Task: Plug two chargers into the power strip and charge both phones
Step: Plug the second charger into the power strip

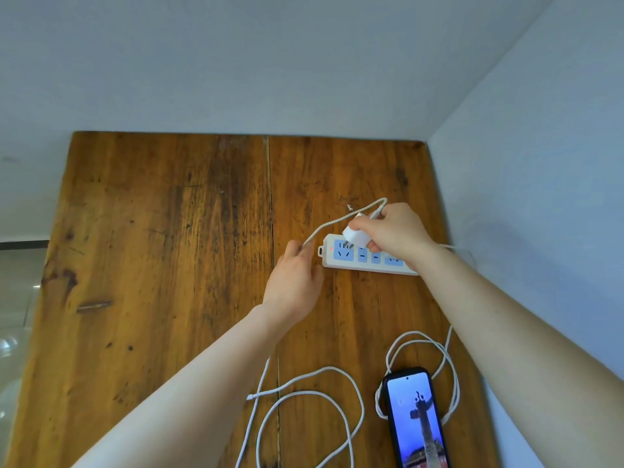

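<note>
A white power strip (pixel 341 263) with blue sockets lies on the wooden table, its red light lit at the left end. My right hand (pixel 395 233) grips a white charger (pixel 356 235) just above the strip, prongs pointing down at the leftmost socket. My left hand (pixel 295 276) rests left of the strip and pinches that charger's white cable (pixel 324 228). Near the front edge lies a phone (pixel 417 420), screen lit, with a white cable loop (pixel 449 359) around it. A second white cable (pixel 314 393) coils loose to its left, its free end on the wood.
The wooden table (pixel 169 265) sits in a corner, with a grey wall behind and another along its right side. The strip's own cord (pixel 459 248) runs off right toward the wall. To the left, the table edge drops to a tiled floor.
</note>
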